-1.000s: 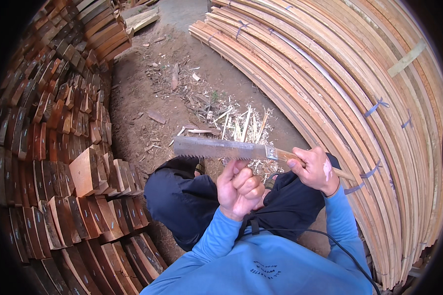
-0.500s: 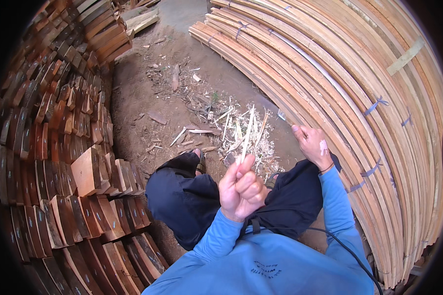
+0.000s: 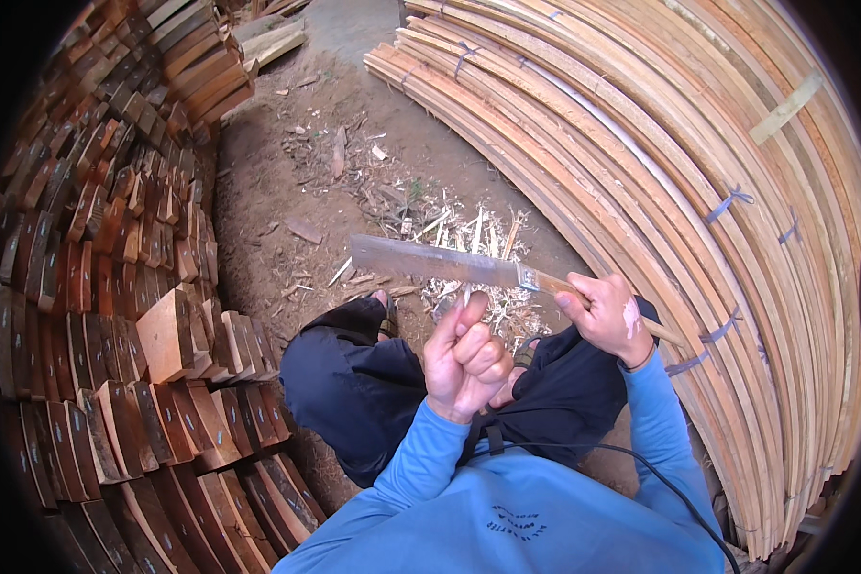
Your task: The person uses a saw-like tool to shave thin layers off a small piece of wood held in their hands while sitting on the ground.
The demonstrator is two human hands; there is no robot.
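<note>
My left hand (image 3: pixel 464 359) is closed in a pinch on a pale wood sliver (image 3: pixel 467 298). Only a short bit of the sliver shows above my fingertips; I cannot tell how much of it lies behind the blade. My right hand (image 3: pixel 605 314) is wrapped round the long wooden handle of a machete (image 3: pixel 430 260). Its wide, flat grey blade points left, just beyond my left hand, and hides part of the ground. I cannot tell whether the blade touches the sliver.
Pale shavings and splinters (image 3: pixel 464 230) lie on the dirt floor (image 3: pixel 268 182) in front of my feet. Stacked wooden blocks (image 3: pixel 163 335) rise on the left. Bundles of long wood strips (image 3: pixel 641 182), tied with bands, fill the right. A black cable (image 3: pixel 655 464) crosses my lap.
The machete blade has swung into view, lying crosswise beyond my left hand. My right hand has shifted slightly with it. The sliver, long and upright before, now shows only a short end.
</note>
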